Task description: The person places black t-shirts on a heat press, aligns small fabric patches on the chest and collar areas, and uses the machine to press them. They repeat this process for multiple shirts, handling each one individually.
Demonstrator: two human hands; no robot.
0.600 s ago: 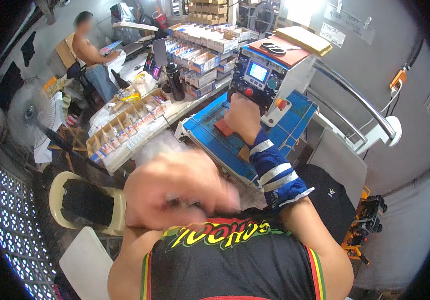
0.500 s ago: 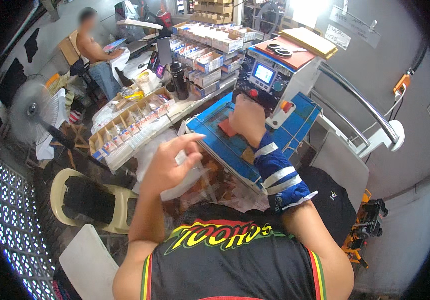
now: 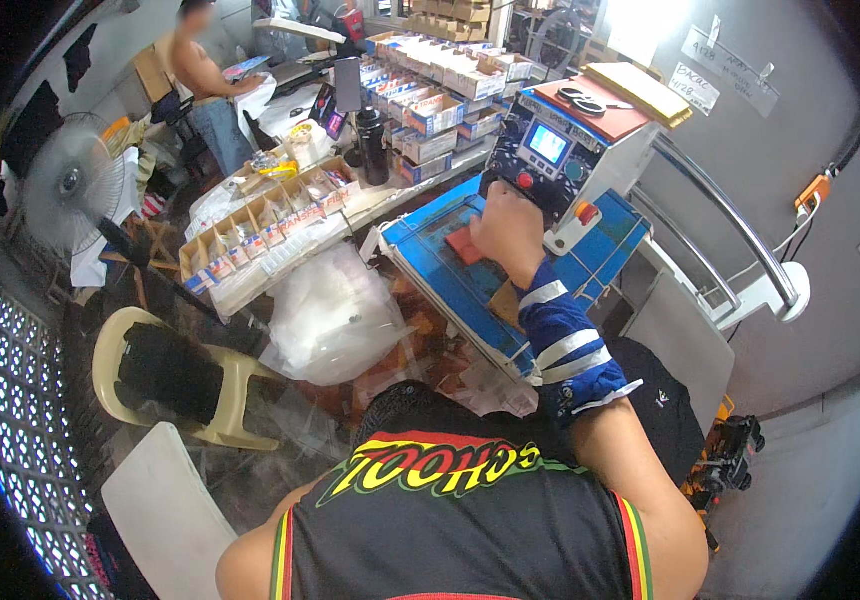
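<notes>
Because the right hand (image 3: 507, 235) rested at the front of a boxy white machine (image 3: 585, 150), we took that machine as our starting point; it stood at one o'clock from picture centre, over a flat blue surface (image 3: 605, 250). Its dark control panel (image 3: 511, 140) faced us, with a lit screen (image 3: 547, 145) and, just below that, a red button (image 3: 525, 181). A red knob (image 3: 585, 212) sat at the panel's lower right corner.

We noted the right hand's fingers curled inward, with a dark part of the machine just beyond the knuckles; we could not tell whether they closed around it. We saw nothing of the left hand, so could not tell how its fingers stood.

At nine o'clock from the right hand, just beside it, we recorded a red patch (image 3: 465, 247) on the blue surface. Below the hand ran a blue sleeve (image 3: 575, 355) with pale stripes. On top of the machine, at one o'clock from the hand, black-handled scissors (image 3: 582, 101) lay on a red sheet (image 3: 617, 122).

Farther out, we logged a dark bottle (image 3: 372, 148) at ten o'clock from the hand, stacked cartons (image 3: 430, 145) at eleven and a divided cardboard box (image 3: 290, 225) at nine. At eight o'clock lay a translucent plastic bag (image 3: 335, 315), and beyond it a cream chair (image 3: 245, 395). We placed a seated person (image 3: 200, 75) at ten o'clock, in the background.
</notes>
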